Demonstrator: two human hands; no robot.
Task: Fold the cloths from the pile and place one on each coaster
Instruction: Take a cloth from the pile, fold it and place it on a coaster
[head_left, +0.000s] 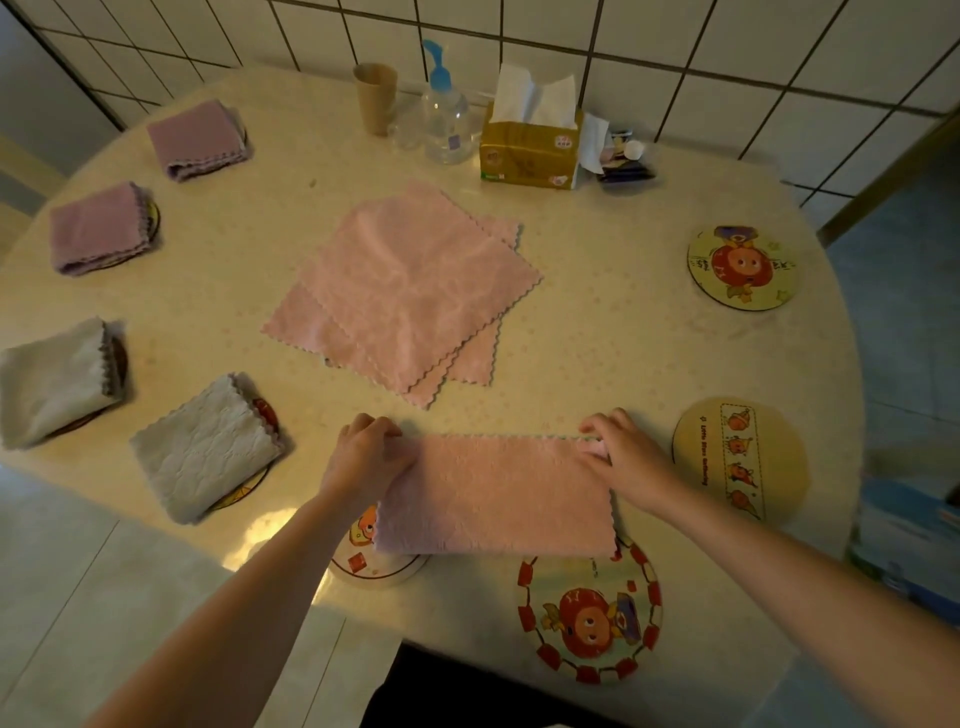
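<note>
Left hand (366, 449) and right hand (621, 449) pinch the far corners of a pink cloth (493, 493) folded in half, lying nearer the person than the pile (410, 291), overlapping two coasters (589, 608).

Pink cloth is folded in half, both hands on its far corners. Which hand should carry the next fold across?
Either, marginally left: left hand and right hand both pinch the pink cloth symmetrically.

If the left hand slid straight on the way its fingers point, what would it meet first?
Probably the pile of flat pink cloths: the left hand, pinching the folded pink cloth, points up-table toward it; depth is unclear.
</note>
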